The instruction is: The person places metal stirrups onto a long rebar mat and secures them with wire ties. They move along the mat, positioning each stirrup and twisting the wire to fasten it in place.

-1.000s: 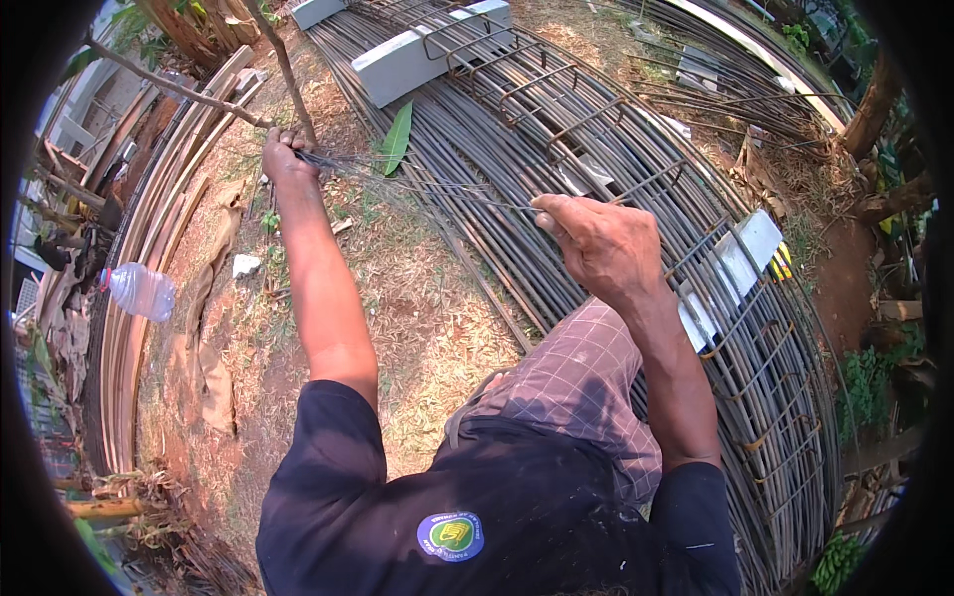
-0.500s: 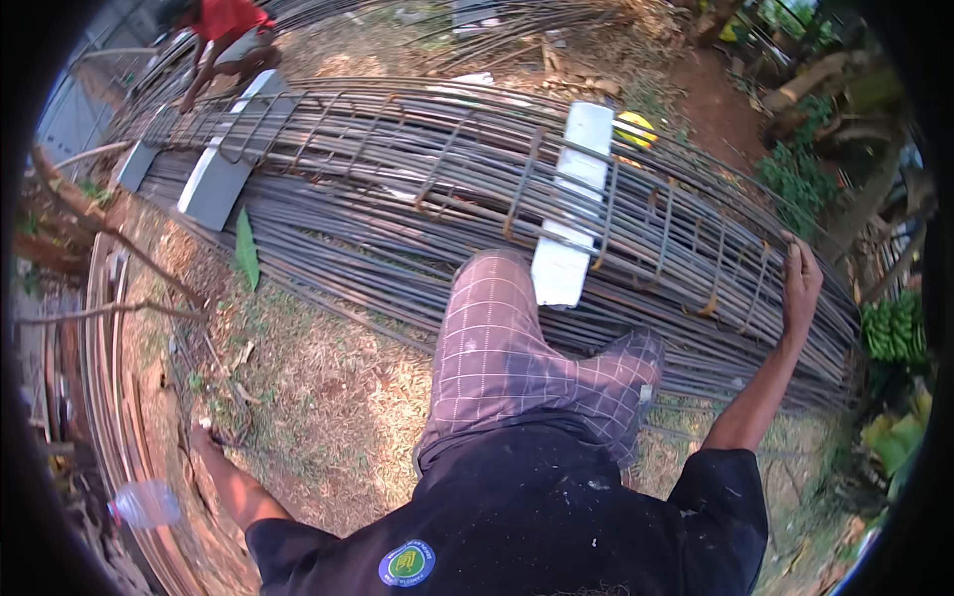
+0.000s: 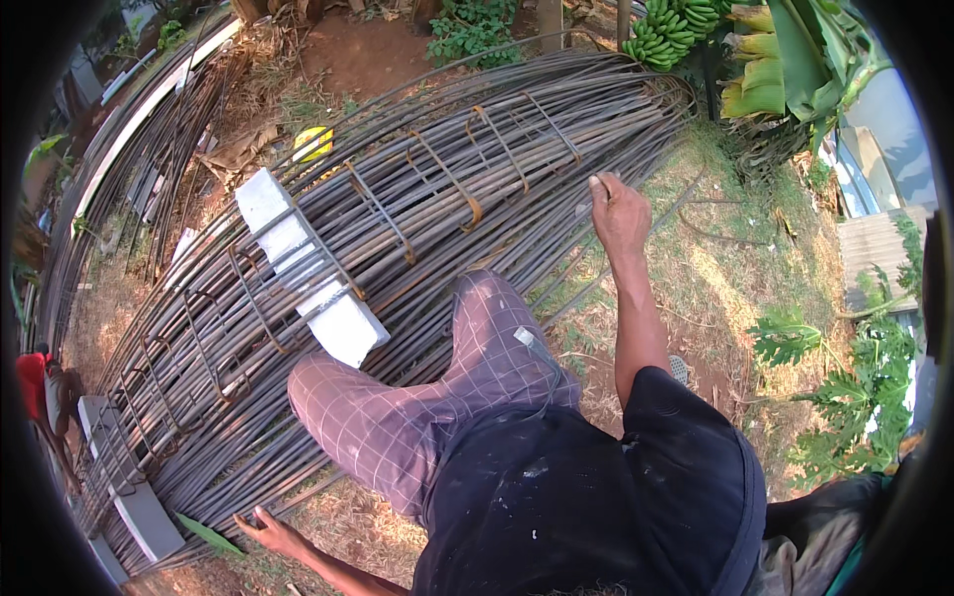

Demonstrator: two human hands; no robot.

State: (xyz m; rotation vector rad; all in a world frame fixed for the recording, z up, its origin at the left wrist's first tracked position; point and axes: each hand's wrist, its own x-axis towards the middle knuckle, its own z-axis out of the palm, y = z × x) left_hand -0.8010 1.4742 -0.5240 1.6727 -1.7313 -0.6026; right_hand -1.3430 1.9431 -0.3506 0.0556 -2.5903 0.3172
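Observation:
A long heap of steel reinforcing bars (image 3: 417,238) runs from lower left to upper right, with bent wire stirrups (image 3: 452,179) around some of the bars. My right hand (image 3: 622,217) is closed above the right edge of the heap, thumb and fingers curled together; whatever it holds, if anything, is too small to make out. My left hand (image 3: 275,533) is held low, thumb and fingers apart, with nothing in it. Nearest to it is a long green leaf (image 3: 209,533) beside the bars. A white block (image 3: 293,258) lies crosswise among the bars in front of my knees.
Grey blocks (image 3: 147,521) sit under the bars at lower left, near a person in red (image 3: 35,387). Beyond the heap lies a yellow object (image 3: 313,145). Green bananas (image 3: 668,35) hang by its far end; dry grass (image 3: 696,288) covers the ground at right.
My view has swung to the right, bringing the far end of the bars inward. My right hand has come off the bars and closed. My left hand now shows with fingers apart.

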